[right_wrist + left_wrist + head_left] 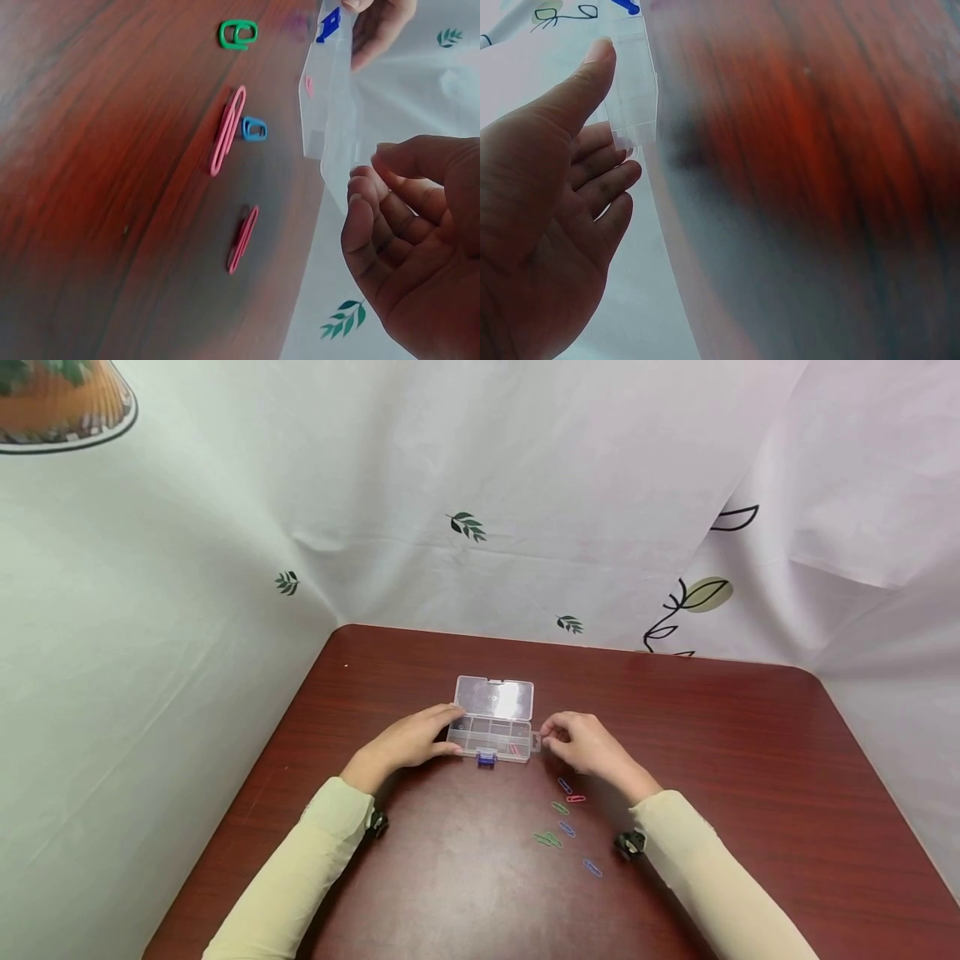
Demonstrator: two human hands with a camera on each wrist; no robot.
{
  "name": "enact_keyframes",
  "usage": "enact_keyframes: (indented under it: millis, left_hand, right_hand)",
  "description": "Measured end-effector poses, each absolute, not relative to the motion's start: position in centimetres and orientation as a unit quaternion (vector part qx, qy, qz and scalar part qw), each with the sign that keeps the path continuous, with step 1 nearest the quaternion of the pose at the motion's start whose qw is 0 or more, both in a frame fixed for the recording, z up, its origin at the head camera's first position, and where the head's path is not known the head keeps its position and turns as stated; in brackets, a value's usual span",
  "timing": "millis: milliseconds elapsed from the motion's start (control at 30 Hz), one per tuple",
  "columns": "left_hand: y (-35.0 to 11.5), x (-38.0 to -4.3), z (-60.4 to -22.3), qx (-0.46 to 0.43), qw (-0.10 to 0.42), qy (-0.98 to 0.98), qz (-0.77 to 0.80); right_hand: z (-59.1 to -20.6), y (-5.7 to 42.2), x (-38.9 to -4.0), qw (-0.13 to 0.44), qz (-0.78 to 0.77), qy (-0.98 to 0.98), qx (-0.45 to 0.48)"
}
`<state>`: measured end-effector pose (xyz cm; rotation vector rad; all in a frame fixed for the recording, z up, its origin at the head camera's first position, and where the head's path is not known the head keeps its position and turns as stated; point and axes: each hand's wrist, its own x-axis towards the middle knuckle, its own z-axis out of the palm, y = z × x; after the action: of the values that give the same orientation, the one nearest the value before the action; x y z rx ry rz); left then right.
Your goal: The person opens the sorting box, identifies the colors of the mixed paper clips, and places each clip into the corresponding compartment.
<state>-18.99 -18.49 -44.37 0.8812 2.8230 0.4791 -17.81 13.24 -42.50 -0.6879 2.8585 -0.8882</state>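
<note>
A clear plastic compartment box (480, 743) lies on the table with its lid (480, 696) raised and tipped back. A blue latch (486, 759) is on its front edge. One red paper clip (514, 749) lies in a front right compartment. My left hand (418, 737) holds the box's left end, thumb at the front and fingers farther back. Beside the hanging tab (536, 741) at the right end is my right hand (585, 742). Its fingers are loosely bent; in the right wrist view nothing shows between thumb and fingertips.
Several loose paper clips lie nearer to me, among them a red clip (576, 798), a green clip (560, 808) and a blue clip (592, 867). Another pink clip (242, 240) shows in the right wrist view. White printed cloth (420, 577) hangs behind the brown table (675, 860).
</note>
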Motion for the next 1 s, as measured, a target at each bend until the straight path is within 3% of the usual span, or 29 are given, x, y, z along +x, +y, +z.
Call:
enact_keyframes:
  millis: [1000]
  left_hand:
    - [-18.5, -18.8, -44.3, 0.287, 0.077, 0.941, 0.160]
  right_hand:
    - [-43.2, 18.8, -16.0, 0.053, -0.277, 0.932, -0.226]
